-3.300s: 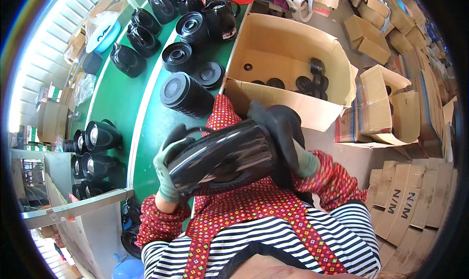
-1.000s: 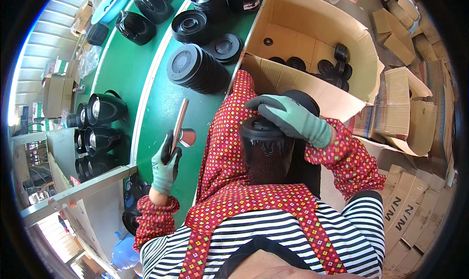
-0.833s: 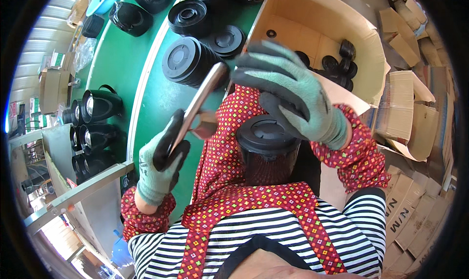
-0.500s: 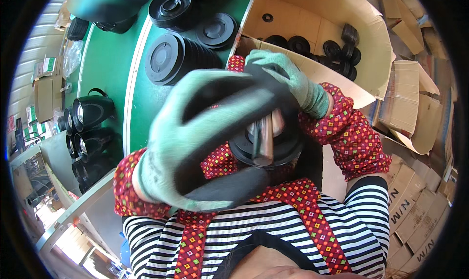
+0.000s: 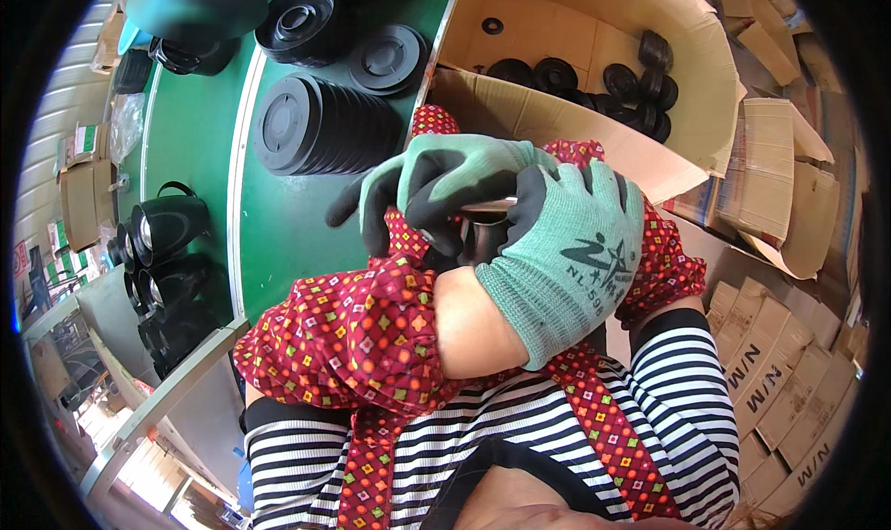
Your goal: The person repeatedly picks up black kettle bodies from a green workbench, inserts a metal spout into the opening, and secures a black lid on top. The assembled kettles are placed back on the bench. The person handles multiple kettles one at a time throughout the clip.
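Note:
In front of my chest my arms cross, both hands in green gloves with black palms. My left hand [image 5: 571, 261] reaches over to the right, its back to me and its fingers closed round something hidden. Above and left of it my right hand [image 5: 473, 173] points leftward, fingers bent and their black tips hanging down, also closed on something I cannot make out. Between the hands a sliver of a metal piece [image 5: 501, 204] shows. Beneath them lies a dark round object [image 5: 484, 242], mostly covered by the gloves and my left wrist.
A stack of black round lids [image 5: 325, 126] and a flat black disc [image 5: 388, 59] rest on the green table [image 5: 288, 224]. To the right stands a cardboard box [image 5: 575, 126] holding several black discs. Black pots [image 5: 172, 224] line the left side; cartons [image 5: 780, 372] are piled at right.
My left hand has swung right, from wide-spread fingers to closed, across my body. The right hand has moved left and down. The metal cylinder and black disc seen before are now mostly covered.

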A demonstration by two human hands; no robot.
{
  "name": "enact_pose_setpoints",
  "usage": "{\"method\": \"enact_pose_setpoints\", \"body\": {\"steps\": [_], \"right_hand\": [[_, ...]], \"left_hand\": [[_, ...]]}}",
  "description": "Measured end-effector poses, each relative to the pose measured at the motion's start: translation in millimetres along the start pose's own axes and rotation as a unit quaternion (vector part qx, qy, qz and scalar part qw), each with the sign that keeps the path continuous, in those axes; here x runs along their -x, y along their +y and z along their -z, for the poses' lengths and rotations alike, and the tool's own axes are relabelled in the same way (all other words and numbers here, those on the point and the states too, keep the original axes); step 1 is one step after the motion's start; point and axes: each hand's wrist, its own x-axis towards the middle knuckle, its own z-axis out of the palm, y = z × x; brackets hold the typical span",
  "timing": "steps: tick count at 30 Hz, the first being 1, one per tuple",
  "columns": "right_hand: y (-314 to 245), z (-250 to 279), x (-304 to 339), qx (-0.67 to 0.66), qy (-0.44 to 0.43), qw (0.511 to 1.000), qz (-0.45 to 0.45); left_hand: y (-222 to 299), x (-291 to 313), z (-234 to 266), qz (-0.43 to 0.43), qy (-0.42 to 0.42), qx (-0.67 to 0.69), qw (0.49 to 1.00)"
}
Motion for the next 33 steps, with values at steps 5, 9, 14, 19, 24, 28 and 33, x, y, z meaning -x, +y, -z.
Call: {"method": "enact_pose_setpoints", "body": {"steps": [5, 9, 14, 19, 24, 28, 33], "right_hand": [[8, -10, -7, -0.037, -0.002, 0.999, 0.027], [15, -19, -13, -0.042, 0.008, 0.998, 0.055], [-4, -24, 10, 0.216, 0.099, 0.970, 0.051], [-90, -10, 21, 0.426, 0.036, 0.859, -0.280], [-97, 11, 19, 0.367, -0.026, 0.869, -0.331], [-91, 9, 10, 0.339, 0.006, 0.894, -0.292], [-107, -17, 8, 0.469, 0.007, 0.805, -0.362]], "left_hand": [[-22, 23, 6, -0.068, 0.063, 0.160, 0.983], [-16, 38, 7, -0.084, 0.080, 0.195, 0.974], [-49, 52, 11, -0.222, 0.117, 0.361, 0.898], [-129, 82, -33, -0.311, 0.127, 0.680, 0.652], [-131, 83, 45, -0.134, 0.083, 0.491, 0.857], [-76, 74, 69, -0.008, 0.013, 0.168, 0.986], [-101, 75, 45, 0.080, -0.167, 0.196, 0.963]]}}
